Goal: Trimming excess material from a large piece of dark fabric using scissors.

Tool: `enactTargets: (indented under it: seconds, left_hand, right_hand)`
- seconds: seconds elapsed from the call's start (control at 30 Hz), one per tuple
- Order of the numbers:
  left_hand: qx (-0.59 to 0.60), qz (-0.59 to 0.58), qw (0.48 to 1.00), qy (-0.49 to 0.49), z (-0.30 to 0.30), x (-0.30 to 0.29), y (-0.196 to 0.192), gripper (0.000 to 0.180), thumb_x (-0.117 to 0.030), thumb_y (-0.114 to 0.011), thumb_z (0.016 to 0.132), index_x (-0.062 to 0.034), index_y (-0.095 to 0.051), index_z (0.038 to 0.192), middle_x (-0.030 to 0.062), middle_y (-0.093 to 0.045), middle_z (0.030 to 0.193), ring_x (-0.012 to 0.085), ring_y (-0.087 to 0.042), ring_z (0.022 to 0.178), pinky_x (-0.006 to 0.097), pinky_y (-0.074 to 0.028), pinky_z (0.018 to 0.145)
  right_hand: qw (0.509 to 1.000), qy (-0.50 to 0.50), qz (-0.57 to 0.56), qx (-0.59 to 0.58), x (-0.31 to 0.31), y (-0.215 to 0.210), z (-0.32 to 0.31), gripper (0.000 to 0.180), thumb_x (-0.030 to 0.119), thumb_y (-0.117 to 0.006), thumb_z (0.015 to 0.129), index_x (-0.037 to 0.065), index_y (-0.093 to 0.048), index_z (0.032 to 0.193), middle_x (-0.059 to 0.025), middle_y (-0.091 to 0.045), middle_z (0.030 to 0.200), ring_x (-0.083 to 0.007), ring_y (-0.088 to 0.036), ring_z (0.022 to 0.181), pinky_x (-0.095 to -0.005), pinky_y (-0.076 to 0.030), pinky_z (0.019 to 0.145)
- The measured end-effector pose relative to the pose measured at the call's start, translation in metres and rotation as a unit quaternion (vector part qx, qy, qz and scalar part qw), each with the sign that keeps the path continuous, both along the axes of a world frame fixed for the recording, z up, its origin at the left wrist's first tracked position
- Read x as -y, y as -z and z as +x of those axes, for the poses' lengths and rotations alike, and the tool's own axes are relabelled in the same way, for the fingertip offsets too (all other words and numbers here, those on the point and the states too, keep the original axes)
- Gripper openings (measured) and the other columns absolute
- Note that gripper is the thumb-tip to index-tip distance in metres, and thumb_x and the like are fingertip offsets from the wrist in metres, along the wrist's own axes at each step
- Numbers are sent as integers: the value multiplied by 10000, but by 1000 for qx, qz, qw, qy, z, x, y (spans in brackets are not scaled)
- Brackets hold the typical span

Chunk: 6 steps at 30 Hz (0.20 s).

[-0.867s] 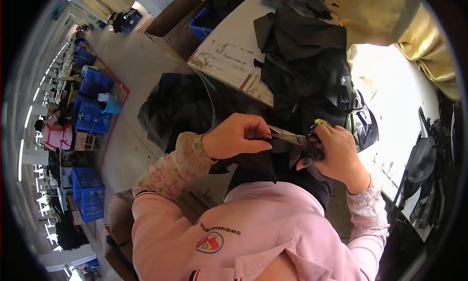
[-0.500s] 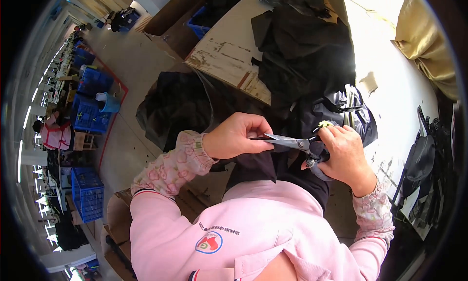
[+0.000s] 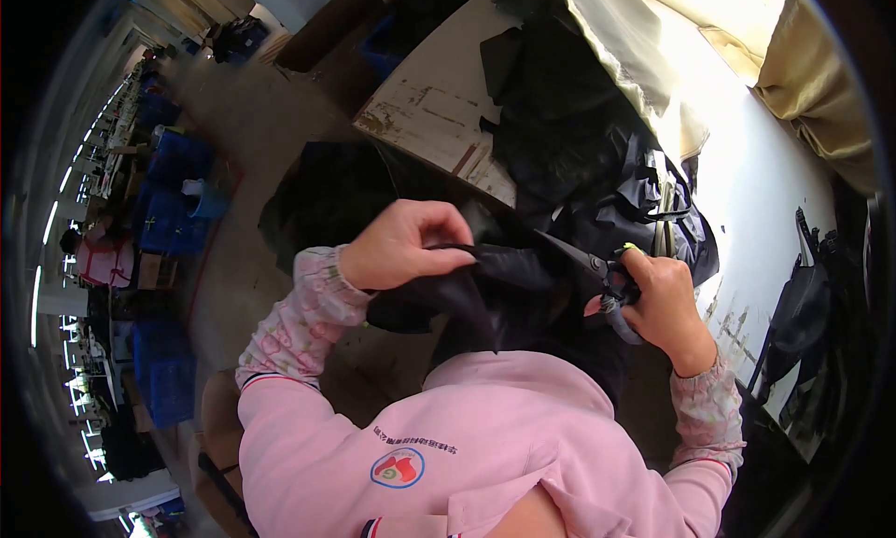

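Note:
Pinched between the thumb and fingers of my left hand (image 3: 406,246) is the edge of a piece of black fabric (image 3: 509,269), which hangs down over my lap. My right hand (image 3: 667,305) grips a pair of scissors (image 3: 586,263) by the dark, wrapped handles. Their blades point up and to the left, apart from my left hand and close to the fabric's right part. Whether the blade tips touch the black cloth cannot be made out.
A heap of black fabric pieces (image 3: 569,118) covers part of the worn white table (image 3: 420,104) ahead. Black straps and parts (image 3: 803,319) lie at the right. A dark bundle (image 3: 322,197) sits left of the table. Blue crates (image 3: 168,370) stand further left.
My left hand has moved left and slightly up, drawing the black fabric out. The scissors, earlier with their tips at my left fingers, now point more upward and are apart from them.

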<state>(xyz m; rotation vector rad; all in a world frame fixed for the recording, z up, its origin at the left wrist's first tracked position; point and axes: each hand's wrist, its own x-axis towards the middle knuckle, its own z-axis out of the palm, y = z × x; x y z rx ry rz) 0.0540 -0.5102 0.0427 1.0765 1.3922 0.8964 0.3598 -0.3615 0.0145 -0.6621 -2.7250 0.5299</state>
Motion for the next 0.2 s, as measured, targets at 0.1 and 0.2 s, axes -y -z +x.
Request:
enactTargets:
  seconds: [0.1,0.2]
  left_hand:
    - [-303,73,940,-140,-100,27,-11,106,-18,-695,825,-13,-608,886,-36,-582,786,22,-521,709,174,-422,642]
    - [-469,81,835,-275,-218,79,-21,145,-98,-713,816,-8,-621,884,14,-615,774,49,-536,706,199,-434,650]
  right_hand:
    - [995,88,-6,-41,-22,16,17,299,123,-751,639,36,-510,792,-153,-566,635,-371,-581,601,-431,-443,550]
    - [980,174,-75,-63,-33,6,25,342,182,-800,691,39,-511,802,-171,-594,672,-391,-604,644,-429,-460,569]
